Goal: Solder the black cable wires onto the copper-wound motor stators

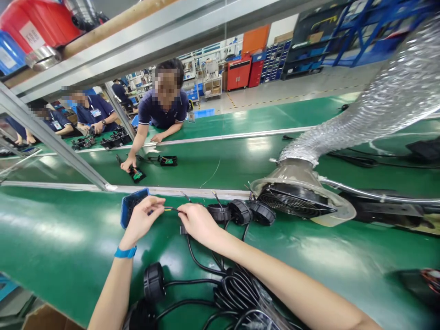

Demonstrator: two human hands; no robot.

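My left hand (143, 219) and my right hand (197, 221) meet over the green bench, each pinching one end of a thin wire (171, 209) stretched between them. A blue wristband sits on my left wrist. The left hand hovers over a small blue tray (128, 208). Just right of my right hand lie three black round connectors (240, 211) with short wire ends sticking up. Black cables (237, 288) run from them down to a bundle near me, beside another round black part (153, 282).
A fume extractor hood with a fan grille (295, 201) and a silver flexible duct (378, 110) stands at the right. Across the green conveyor (240, 160), a person leans over small black units with circuit boards (168, 160). Two more people work at the far left.
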